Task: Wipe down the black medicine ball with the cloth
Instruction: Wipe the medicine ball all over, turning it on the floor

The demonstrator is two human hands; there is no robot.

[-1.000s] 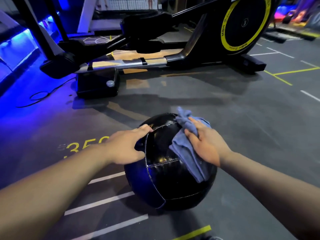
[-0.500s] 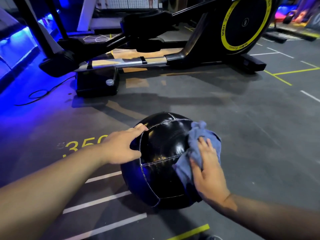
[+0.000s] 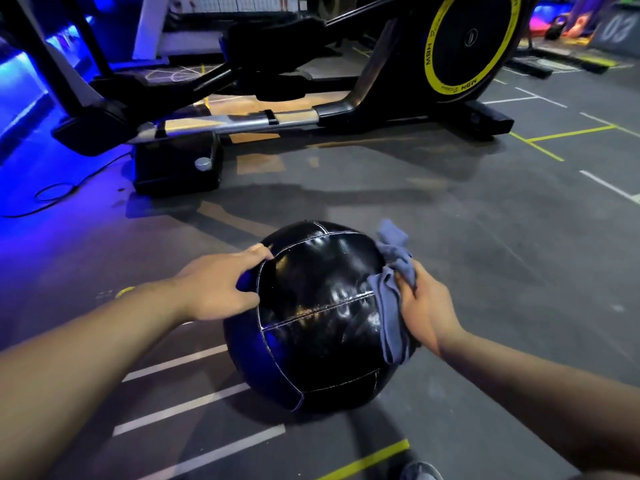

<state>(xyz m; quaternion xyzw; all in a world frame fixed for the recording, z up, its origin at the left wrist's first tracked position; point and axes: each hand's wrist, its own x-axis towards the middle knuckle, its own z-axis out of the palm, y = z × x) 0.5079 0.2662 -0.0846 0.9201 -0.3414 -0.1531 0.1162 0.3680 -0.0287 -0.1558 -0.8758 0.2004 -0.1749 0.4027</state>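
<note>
Fingers (image 3: 405, 289) of the right hand (image 3: 427, 306) are curled round a bunched blue-grey cloth (image 3: 388, 320), pinning it to the right flank of the black medicine ball (image 3: 318, 317). One tail of the cloth sticks up past the ball's shoulder and the rest hangs down its side. The left hand (image 3: 214, 289) lies spread on the upper left, fingers fairly straight and thumb lower, bracing the ball and holding nothing. The ball sits on the gym floor (image 3: 485, 254) in front of the person, near an elliptical machine (image 3: 346, 81) but apart from it. The step looks like wiping the right side. To do it well, flatten the cloth under the palm, since the wad touches only a narrow strip. Use long overlapping strokes that follow the curve, with firm pressure over the stitched seams where grime would collect. The left hand should push back against each stroke, as the ball will likely roll on a hard floor. Then rotate it with the left hand to bring up the underside and far side, which can't be seen from here. Glossy patches on the front could be damp or just glare, can't tell.
</note>
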